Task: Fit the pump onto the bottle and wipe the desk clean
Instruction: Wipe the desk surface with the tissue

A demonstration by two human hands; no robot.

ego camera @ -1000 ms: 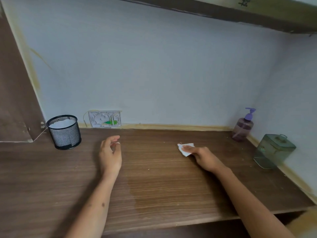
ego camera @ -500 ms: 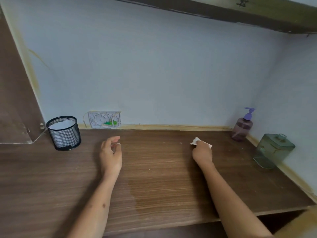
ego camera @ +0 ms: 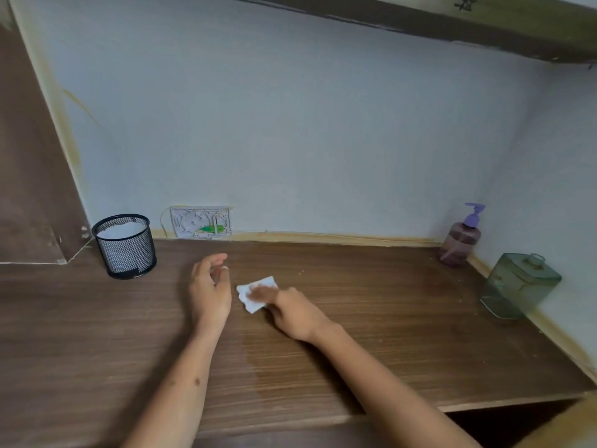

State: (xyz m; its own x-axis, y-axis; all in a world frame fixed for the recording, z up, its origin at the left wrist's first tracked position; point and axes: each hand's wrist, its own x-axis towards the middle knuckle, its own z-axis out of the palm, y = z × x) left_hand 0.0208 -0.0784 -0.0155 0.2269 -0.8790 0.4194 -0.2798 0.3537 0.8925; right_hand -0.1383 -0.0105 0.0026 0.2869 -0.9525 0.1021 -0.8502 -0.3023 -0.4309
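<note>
A white tissue is pressed flat on the counter by the right hand, fingers extended. The left hand, just beside the tissue, is loosely curled, holding nothing. The bottle, pump fitted, is stood well right of the tissue.

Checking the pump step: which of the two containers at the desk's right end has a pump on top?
The purple bottle in the back corner; the green container nearer has only a cap.

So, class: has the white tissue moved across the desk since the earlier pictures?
Yes. The white tissue, under the right hand, has slid left, away from the pump bottle and now lies beside the left hand.
</note>
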